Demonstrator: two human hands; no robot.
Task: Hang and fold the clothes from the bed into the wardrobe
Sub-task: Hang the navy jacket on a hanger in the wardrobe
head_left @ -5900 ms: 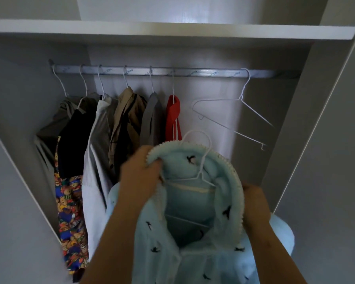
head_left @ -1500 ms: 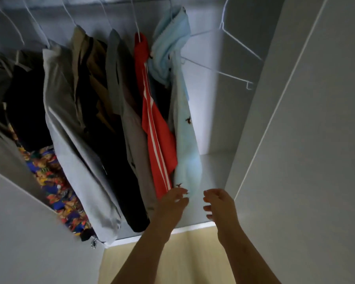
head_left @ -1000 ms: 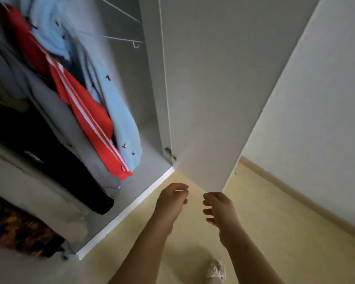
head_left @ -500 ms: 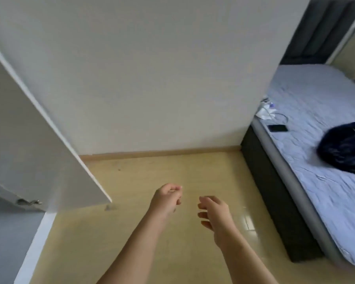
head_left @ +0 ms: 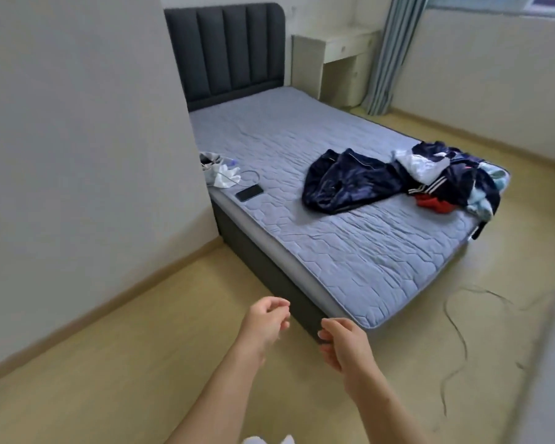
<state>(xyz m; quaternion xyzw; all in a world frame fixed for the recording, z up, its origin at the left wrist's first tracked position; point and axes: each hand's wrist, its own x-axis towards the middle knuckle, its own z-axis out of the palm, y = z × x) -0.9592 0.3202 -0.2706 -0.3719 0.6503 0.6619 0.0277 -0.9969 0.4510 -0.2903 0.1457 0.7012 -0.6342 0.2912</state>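
A bed (head_left: 350,261) with a grey quilted mattress stands ahead of me. On it lies a dark navy garment (head_left: 346,181), and at the far right corner a heap of clothes (head_left: 455,177) in navy, white, red and light blue. My left hand (head_left: 265,325) and my right hand (head_left: 345,344) hang in front of me above the floor, near the bed's front corner. Both have loosely curled fingers and hold nothing. The wardrobe is out of view.
A black phone (head_left: 250,192), a cable and a small pile of white items (head_left: 218,169) lie at the bed's left edge. A grey wall (head_left: 77,155) stands on my left. A dark cable (head_left: 455,331) trails over the wooden floor at right. A desk (head_left: 337,59) stands behind.
The light blue hooded garment was hung on the wardrobe rail and both hands let go. The view then swung right from the wardrobe to the bed. The hands stay empty.
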